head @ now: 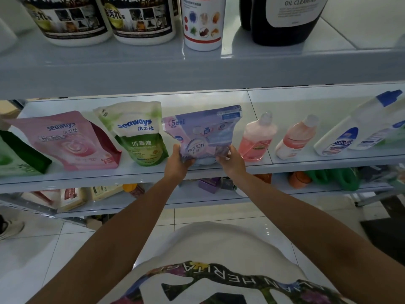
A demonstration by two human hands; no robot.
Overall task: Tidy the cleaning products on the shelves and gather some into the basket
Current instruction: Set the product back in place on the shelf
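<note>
Purple pouch [202, 132] marked BOFON stood upright at the front of the middle shelf [306, 166], between a green-and-white Seaways pouch [138, 134] on its left and a pink bottle [256, 139] on its right. We held it by its lower corners. Our left grip [178, 160] curled round the bottom left corner, and our right grip [232, 161] pinched the bottom right one. We could not tell whether its base rested on the shelf, as our hands covered it. Farther left, a pink Seaways pouch [70, 141] leaned back. Farther right stood a pink-and-white bottle [295, 138], then a white bottle with a blue cap [355, 128], tilted. On the upper shelf [197, 69] sat two white tubs [68, 18], a white can [202, 23] and a dark bottle [289, 18] labelled OIL CLEANING.
</note>
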